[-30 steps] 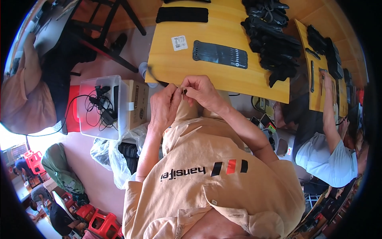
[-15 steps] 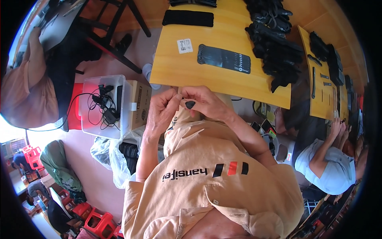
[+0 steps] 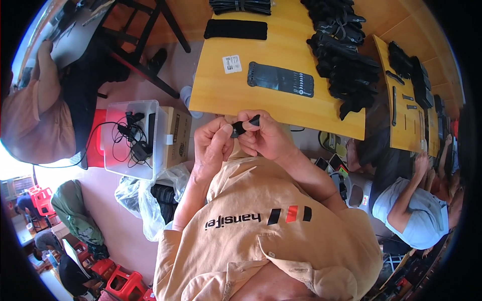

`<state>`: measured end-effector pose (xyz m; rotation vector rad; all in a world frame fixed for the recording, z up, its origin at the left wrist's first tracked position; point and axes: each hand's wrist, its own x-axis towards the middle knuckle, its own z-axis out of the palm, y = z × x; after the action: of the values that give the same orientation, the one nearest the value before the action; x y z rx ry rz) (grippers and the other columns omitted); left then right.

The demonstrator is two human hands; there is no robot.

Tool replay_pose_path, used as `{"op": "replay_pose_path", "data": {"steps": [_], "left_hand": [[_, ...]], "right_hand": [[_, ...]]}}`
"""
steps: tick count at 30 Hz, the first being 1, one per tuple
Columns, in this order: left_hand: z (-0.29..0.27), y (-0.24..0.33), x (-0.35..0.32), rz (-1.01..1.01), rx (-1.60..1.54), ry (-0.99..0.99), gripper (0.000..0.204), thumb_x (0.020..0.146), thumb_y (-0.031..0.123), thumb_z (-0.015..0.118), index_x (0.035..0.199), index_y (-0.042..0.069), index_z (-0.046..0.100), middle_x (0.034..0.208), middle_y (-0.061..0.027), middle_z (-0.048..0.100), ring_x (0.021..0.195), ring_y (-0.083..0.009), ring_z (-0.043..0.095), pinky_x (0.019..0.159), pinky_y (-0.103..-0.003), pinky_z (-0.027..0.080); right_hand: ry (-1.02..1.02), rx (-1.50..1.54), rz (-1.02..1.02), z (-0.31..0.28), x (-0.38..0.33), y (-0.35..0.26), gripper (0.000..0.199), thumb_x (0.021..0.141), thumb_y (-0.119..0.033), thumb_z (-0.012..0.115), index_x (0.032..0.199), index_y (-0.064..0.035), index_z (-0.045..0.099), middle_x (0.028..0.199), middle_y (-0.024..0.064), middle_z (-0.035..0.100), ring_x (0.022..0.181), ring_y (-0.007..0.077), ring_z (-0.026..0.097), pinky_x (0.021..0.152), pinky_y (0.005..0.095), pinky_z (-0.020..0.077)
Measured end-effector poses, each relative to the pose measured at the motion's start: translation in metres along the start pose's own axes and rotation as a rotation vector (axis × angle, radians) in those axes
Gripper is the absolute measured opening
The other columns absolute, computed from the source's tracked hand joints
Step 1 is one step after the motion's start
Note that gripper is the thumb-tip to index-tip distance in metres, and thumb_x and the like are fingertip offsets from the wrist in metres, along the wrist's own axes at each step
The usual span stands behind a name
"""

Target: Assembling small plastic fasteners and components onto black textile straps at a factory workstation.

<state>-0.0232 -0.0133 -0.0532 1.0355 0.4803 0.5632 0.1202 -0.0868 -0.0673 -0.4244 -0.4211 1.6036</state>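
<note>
Just in front of the table's near edge, my left hand [image 3: 215,143] and my right hand [image 3: 268,138] pinch a short black strap-like piece [image 3: 242,129] between thumbs and fingers. It spans the small gap between the hands, with one dark end sticking up past my right thumb. Its exact kind cannot be made out. Beyond my hands, a flat black plastic sleeve with a row of pale marks [image 3: 280,79] lies on the yellow table [image 3: 221,98]. Near it are a white printed label [image 3: 232,64] and a folded black cloth band [image 3: 236,29].
Black fabric pieces [image 3: 346,65] pile up on the table's right side, and a black stack [image 3: 240,6] sits at its far edge. A clear bin of cables [image 3: 115,163] and a carton [image 3: 178,135] stand at left. People sit on both sides.
Both hands have moved slightly apart. More of the black piece shows, now stretching between my two hands, where before only a dark tip was visible at my right hand.
</note>
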Motion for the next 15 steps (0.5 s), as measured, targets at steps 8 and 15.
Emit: {"op": "replay_pose_path", "data": {"steps": [8,15], "left_hand": [[0.010,-0.001,0.009,0.102,0.509,0.064,0.033,0.093,0.021,0.050,0.067,0.000,0.051,0.055,-0.0011,0.047,0.045,-0.0055,0.042,0.043,-0.020,0.033],[0.013,-0.001,0.006,0.002,0.510,0.111,0.030,0.093,0.016,0.049,0.070,-0.002,0.054,0.057,-0.0011,0.049,0.048,-0.0050,0.045,0.042,-0.021,0.034]], "right_hand": [[0.155,-0.167,-0.086,-0.005,0.001,0.011,0.015,0.086,-0.014,0.041,0.075,-0.0059,0.045,0.056,0.0006,0.040,0.046,0.0091,0.040,0.041,0.0239,0.0392],[0.142,-0.089,-0.068,-0.011,-0.001,0.011,0.017,0.088,-0.014,0.044,0.074,-0.0042,0.047,0.059,0.0015,0.044,0.048,0.0083,0.043,0.044,0.0221,0.0420]]}}
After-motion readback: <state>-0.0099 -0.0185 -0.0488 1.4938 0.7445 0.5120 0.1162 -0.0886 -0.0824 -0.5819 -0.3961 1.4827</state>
